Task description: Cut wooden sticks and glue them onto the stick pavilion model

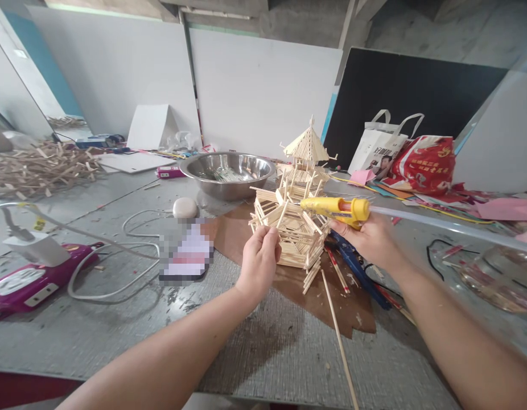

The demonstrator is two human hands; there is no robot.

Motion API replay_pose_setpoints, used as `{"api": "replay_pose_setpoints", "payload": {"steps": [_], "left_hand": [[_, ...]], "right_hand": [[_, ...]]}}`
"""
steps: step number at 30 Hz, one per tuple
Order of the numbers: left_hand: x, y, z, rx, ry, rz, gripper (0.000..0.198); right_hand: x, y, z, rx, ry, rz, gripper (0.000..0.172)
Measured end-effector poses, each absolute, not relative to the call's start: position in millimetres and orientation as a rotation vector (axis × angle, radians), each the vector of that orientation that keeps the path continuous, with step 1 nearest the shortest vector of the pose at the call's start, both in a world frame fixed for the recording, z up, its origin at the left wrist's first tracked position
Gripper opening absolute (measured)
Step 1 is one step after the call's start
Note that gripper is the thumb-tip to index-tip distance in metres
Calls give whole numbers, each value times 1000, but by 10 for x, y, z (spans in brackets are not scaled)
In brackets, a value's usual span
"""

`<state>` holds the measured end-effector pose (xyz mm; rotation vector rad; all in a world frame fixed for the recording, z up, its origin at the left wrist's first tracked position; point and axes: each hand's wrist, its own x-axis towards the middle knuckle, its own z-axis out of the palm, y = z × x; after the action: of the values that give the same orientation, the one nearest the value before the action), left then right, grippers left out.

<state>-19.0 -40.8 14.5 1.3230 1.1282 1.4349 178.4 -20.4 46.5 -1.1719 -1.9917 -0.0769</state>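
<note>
A pagoda-like tower model [291,259] built of thin wooden sticks stands on a brown sheet [233,233], its pointed roof on top. My left hand [260,259] is closed in a pinch at the tower's near left side, on a short wooden stick [283,215] that slants up against the middle tier. From the right, my right hand [372,236] grips a yellow hot glue gun [336,209]. Its nozzle points left and meets the tower close to the stick's upper end. A long clear glue stick [421,221] runs out of the gun's back.
Behind the tower sits a steel basin [229,176]. A purple power strip [41,282] with a white charger and cable lies left. Blue-handled pliers [359,270] and a long loose stick [338,336] lie near the tower. Paper scraps and bags [425,162] fill the back right.
</note>
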Motion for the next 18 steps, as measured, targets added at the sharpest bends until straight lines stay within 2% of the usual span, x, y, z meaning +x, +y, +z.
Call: {"api": "replay_pose_setpoints", "payload": {"steps": [6, 18], "left_hand": [[-185, -393, 128, 1317, 1129, 1414, 29], [-187, -391, 71, 1364, 1131, 1390, 29]], "right_hand": [[1791, -258, 555, -1205, -1942, 88, 25], [1781, -300, 589, -1256, -1890, 128, 24]]}}
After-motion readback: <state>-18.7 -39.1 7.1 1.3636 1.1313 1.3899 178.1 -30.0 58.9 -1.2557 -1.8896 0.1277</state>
